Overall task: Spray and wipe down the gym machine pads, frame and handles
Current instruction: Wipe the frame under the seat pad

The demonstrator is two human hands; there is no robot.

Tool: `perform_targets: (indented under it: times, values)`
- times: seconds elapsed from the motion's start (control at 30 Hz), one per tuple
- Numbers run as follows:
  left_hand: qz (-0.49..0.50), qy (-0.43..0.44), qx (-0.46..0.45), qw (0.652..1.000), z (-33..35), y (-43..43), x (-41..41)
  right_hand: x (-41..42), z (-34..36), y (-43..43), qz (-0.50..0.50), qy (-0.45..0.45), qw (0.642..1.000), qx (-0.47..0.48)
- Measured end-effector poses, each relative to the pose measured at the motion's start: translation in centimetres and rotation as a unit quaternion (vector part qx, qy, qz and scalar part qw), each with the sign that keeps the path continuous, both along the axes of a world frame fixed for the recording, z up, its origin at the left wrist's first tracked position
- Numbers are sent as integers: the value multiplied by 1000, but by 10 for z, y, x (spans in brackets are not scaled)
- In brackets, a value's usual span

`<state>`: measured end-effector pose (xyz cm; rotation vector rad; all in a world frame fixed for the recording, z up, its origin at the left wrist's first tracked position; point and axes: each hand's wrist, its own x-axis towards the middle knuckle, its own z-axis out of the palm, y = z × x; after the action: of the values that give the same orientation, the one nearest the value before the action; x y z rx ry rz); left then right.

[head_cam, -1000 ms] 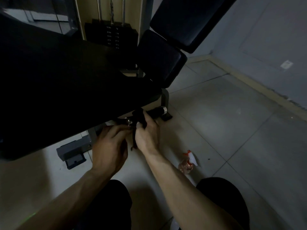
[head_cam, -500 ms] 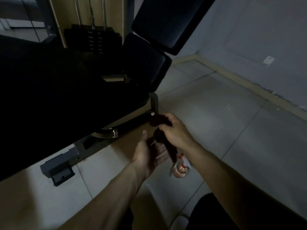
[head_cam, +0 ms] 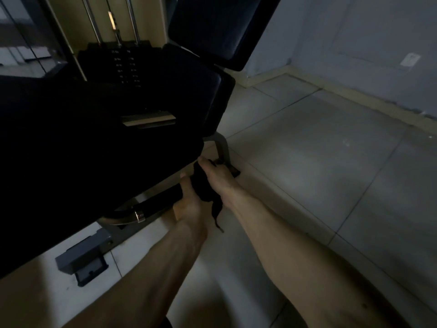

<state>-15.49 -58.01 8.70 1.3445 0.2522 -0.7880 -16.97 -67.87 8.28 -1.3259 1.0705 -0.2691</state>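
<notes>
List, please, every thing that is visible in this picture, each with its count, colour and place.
pads: three, black, left to top centre
weight stack: one, black, top left, behind the pads
handle: one, black with chrome collar, under the largest pad
frame: one, grey, foot lower left, leg at centre
cloth: one, dark, at the handle's end
floor: pale tiles, right
wall plate: one, white, top right
left grip: one, bare hand, at the handle's end, fingers hidden
right grip: one, bare hand, holds the cloth
</notes>
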Motion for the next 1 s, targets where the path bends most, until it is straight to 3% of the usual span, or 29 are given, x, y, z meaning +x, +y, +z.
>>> perform_targets:
  times: [0.07,0.17,0.27,0.33,0.43,0.5,0.6,0.67,0.77,0.87,1.0]
  values:
    - [-8,-29,6,1000,1,-1,-2,0,13,2,41,62,992,-102]
    - [-4,-60,33,998,-2,-5,-5,-7,28,7,96,170,917,-349]
    - [-4,-65,29,997,-10,-4,-7,-21,34,7,93,206,859,-460]
    - [-49,-47,-16,998,-18,-3,-14,-38,28,-2,114,172,884,-420]
    - [-135,71,-96,984,-24,-7,-35,-74,10,-20,94,81,972,-199]
    - [-200,159,-140,956,-25,-17,-48,-93,-3,-26,72,107,987,-100]
    - [-217,233,-157,935,-34,-36,-68,-123,-17,-33,45,109,988,-103]
    - [-213,244,-109,940,-50,-48,-79,-147,-30,-40,13,104,989,-102]
    - [-226,252,-78,938,-80,-57,-89,-192,-71,-53,-12,181,974,-139]
    - [-200,241,-16,949,-118,-53,-90,-218,-121,-56,49,301,943,-134]
    - [-204,227,41,952,-153,-40,-79,-218,-172,-52,119,374,908,-144]
